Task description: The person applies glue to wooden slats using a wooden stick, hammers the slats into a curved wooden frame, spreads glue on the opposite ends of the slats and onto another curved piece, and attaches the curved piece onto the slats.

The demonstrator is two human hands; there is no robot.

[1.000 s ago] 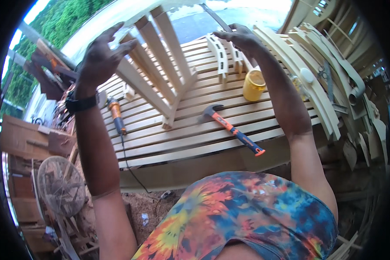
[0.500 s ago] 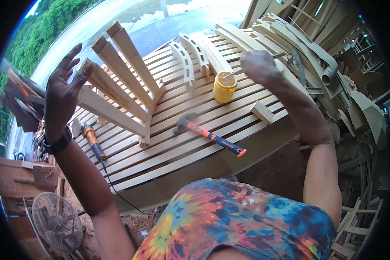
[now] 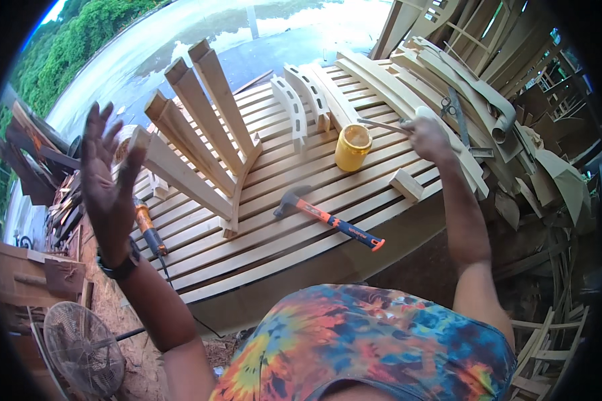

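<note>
My right hand point(image 3: 431, 139) is closed around a thin stick point(image 3: 384, 125). The stick's far end points left, just above the mouth of a yellow jar point(image 3: 352, 152), and a pale rounded thing shows behind my fist. My left hand point(image 3: 108, 190) is raised with fingers spread, holding nothing. Beside it stands a wooden piece with several upright square posts point(image 3: 211, 100) rising from a curved rail point(image 3: 242, 175). I cannot tell whether my thumb touches the nearest post. Between my arms a hammer point(image 3: 331, 220) with an orange and dark blue handle lies on the slatted table point(image 3: 274, 250).
Slotted curved wooden pieces point(image 3: 291, 110) stand behind the jar. A small wood block point(image 3: 407, 185) sits near the front edge. An orange angle grinder point(image 3: 148, 227) with a cord lies at left. Wood strips point(image 3: 471, 77) and scissors point(image 3: 446, 105) fill the right. A fan point(image 3: 83, 347) stands lower left.
My right hand has moved right and down, drawing the stick's end out of the jar. My left hand has come lower, its fingers still spread. The whole view has shifted slightly.
</note>
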